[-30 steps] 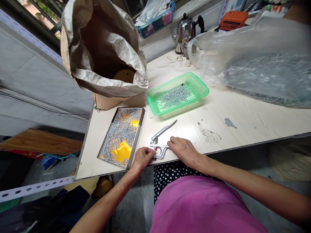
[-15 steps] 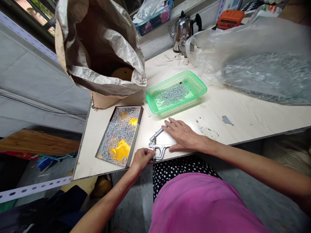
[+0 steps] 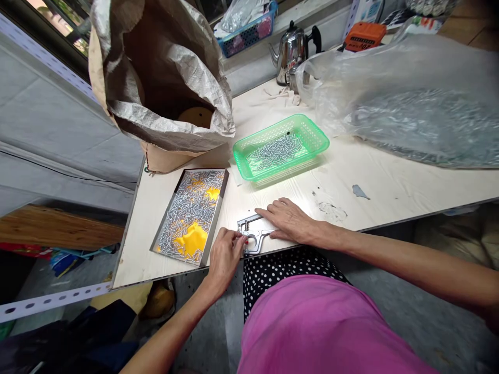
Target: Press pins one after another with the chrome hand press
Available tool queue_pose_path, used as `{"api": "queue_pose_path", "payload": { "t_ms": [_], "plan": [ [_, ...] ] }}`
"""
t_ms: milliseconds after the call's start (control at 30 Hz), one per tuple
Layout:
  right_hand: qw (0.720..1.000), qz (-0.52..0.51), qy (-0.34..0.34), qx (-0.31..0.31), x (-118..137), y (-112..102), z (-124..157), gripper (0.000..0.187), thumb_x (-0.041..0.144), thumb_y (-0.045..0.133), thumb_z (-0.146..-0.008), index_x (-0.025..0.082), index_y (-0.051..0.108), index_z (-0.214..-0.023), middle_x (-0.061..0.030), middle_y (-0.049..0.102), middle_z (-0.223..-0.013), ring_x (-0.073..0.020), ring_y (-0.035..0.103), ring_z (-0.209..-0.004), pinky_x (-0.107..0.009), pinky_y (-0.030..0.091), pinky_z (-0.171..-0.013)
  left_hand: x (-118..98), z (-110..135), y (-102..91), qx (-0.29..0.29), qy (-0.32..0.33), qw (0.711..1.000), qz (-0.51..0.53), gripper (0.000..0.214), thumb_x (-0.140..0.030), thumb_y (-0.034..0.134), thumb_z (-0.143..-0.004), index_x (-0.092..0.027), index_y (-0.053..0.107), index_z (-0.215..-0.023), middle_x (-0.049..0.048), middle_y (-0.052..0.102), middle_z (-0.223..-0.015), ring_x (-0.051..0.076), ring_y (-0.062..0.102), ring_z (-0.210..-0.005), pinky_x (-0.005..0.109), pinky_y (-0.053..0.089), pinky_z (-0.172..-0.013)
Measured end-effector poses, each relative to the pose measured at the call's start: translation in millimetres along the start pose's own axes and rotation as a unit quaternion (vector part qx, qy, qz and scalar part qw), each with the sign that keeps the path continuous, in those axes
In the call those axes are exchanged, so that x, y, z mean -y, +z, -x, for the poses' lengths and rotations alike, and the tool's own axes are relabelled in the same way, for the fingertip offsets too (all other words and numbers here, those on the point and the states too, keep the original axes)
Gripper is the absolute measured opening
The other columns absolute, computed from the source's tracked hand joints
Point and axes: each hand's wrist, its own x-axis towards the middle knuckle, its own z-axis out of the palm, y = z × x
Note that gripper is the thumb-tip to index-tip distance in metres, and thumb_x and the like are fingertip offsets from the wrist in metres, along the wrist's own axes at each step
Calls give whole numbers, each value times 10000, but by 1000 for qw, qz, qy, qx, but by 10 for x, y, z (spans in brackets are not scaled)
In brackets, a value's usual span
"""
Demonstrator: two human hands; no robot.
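Note:
At the table's front edge lies a silver metal hand tool [image 3: 255, 236], plier-like, with a lever arm, a coil spring and a bit of red at its jaw. My right hand [image 3: 290, 221] grips its handles from the right, fingers over the lever and thumb by the lower handle. My left hand [image 3: 226, 249] is closed in a pinch at the tool's left end; whatever sits between the fingertips is too small to make out. Left of it, a shallow tray [image 3: 217, 221] holds many small silver pins over a yellow bottom. Similar pins lie in a green plastic basket [image 3: 280, 174] behind the tool.
A large open paper-and-woven sack [image 3: 202, 78] stands at the back left. To the right lies a clear plastic bag [image 3: 421, 119] full of metal pieces. A steel kettle [image 3: 290, 54], an orange box [image 3: 364, 36] and a blue basket [image 3: 249, 31] are at the back. A grey scrap [image 3: 359, 192] lies on the table.
The tool's lever has come down closer to its body as my right hand closed. My left hand has shifted slightly up along the tool's left end.

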Motion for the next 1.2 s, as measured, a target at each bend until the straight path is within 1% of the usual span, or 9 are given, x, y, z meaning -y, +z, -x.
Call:
{"api": "queue_pose_path", "payload": {
  "t_ms": [67,133,267,533,833,967,1033,1100,1200],
  "plan": [
    [1000,-9,2,-13,11,33,3,720,297,729,-809,115,382,-1413,-146,626,-1097,-270,541,-1031,-429,364,-919,-93,-77,30,-10,103,994,-42,269,-355,576,-899,-192,638,-1103,105,609,-1136,254,567,-1052,387,470,-895],
    [999,-21,10,-25,-1,60,14,775,312,727,-805,109,337,-1443,-153,630,-1098,-277,545,-1032,-430,383,-901,-176,-214,79,29,192,978,-71,440,-345,639,-867,-214,533,-1274,117,540,-1318,286,479,-1206,448,431,-987],
    [999,-37,21,-22,-101,56,123,899,357,780,-720,104,317,-1448,-184,590,-1204,-307,529,-1081,-455,413,-904,-248,-497,140,129,274,947,-107,623,-341,678,-839,-209,406,-1384,121,501,-1385,279,486,-1175,456,416,-1002],
    [996,-52,64,-16,-185,-25,339,702,328,801,-695,108,479,-1279,-168,535,-1192,-292,495,-1088,-418,457,-883,-424,-652,166,168,285,928,-173,718,-450,698,-809,-137,401,-1383,144,532,-1268,297,467,-1088,430,432,-927],
    [998,25,52,27,-288,-68,64,144,232,576,-922,110,649,-937,-101,620,-925,-225,530,-911,-335,399,-806,-411,-855,327,131,270,944,-137,209,-340,557,-931,-154,639,-976,75,600,-931,234,499,-909,354,428,-793],
    [998,30,50,32,-326,-48,-29,170,227,540,-944,105,658,-929,-99,631,-918,-222,537,-906,-329,396,-820,-425,-936,323,121,256,951,-128,223,-313,524,-948,-159,648,-846,71,610,-868,230,518,-893,347,445,-776],
    [998,21,56,12,-368,-63,-28,181,241,587,-917,94,652,-999,-116,622,-983,-230,529,-945,-328,400,-835,-447,-901,326,101,241,956,-134,195,-323,547,-935,-161,656,-948,79,631,-929,242,537,-938,362,468,-801],
    [998,3,54,-10,-444,-87,-6,383,328,695,-840,74,620,-1117,-147,594,-1063,-256,511,-985,-342,409,-838,-458,-786,371,50,222,964,-139,280,-324,576,-919,-157,607,-1142,111,630,-1110,271,542,-1059,408,481,-882],
    [999,-23,19,-15,-600,-91,28,601,506,724,-776,89,597,-1190,-156,580,-1067,-281,495,-967,-386,414,-836,-445,-508,516,-27,222,967,-123,482,-319,587,-912,-157,460,-1348,169,471,-1426,329,418,-1325,509,407,-1048]
  ]
}}
